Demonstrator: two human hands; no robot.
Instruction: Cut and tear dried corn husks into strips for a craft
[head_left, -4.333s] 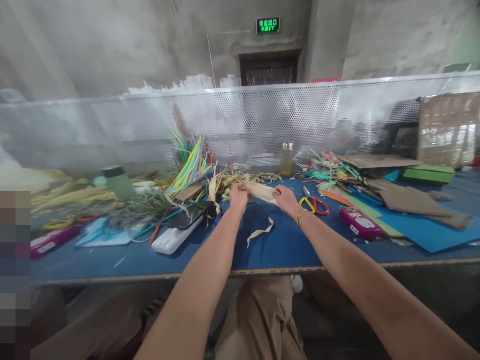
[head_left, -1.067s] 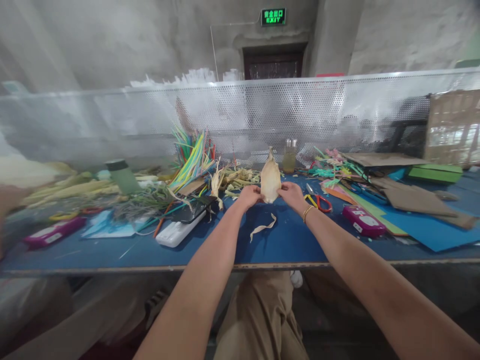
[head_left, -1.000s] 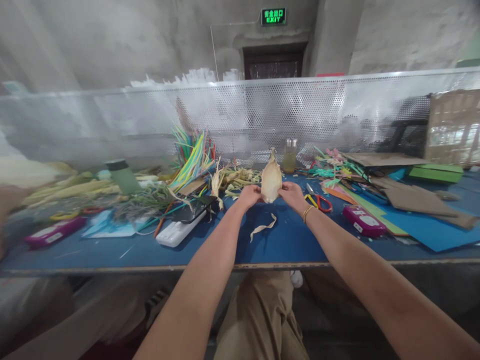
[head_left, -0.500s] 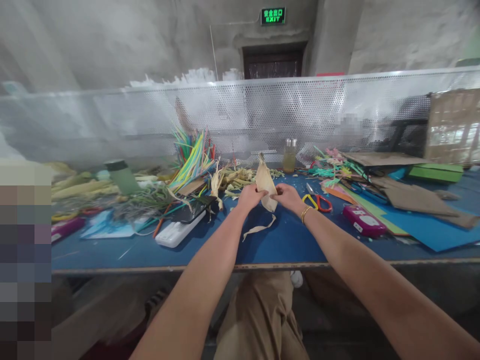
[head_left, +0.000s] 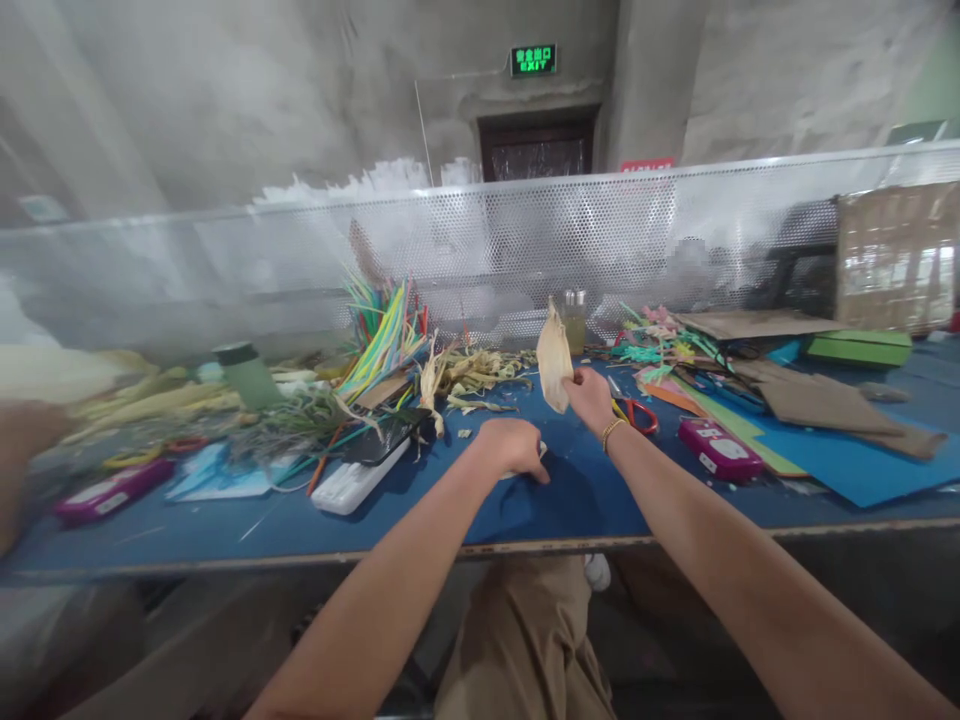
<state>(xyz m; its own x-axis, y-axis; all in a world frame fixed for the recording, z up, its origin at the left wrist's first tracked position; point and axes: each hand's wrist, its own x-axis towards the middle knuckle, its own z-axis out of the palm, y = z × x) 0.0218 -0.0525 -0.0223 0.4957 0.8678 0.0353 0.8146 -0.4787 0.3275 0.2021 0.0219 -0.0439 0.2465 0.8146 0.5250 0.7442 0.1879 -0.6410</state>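
My right hand (head_left: 592, 395) holds a pale dried corn husk (head_left: 554, 358) upright above the blue table (head_left: 570, 495); its fingers are closed on the husk's lower edge. My left hand (head_left: 512, 447) rests lower on the table with the fingers curled over a pale husk strip, of which only a small end shows beside the fingertips. A gold bracelet sits on my right wrist.
Scissors with red and yellow handles (head_left: 636, 413) lie just right of my right hand. A pink case (head_left: 718, 449), coloured paper sheets (head_left: 840, 455), a bundle of coloured strips (head_left: 382, 335), a husk pile (head_left: 472, 372), a white device (head_left: 358, 480) and a perforated metal screen (head_left: 675, 240) surround the spot.
My left hand has let go of the husk and dropped onto the table over the loose strip. The right hand alone has lifted the husk slightly up and to the right.
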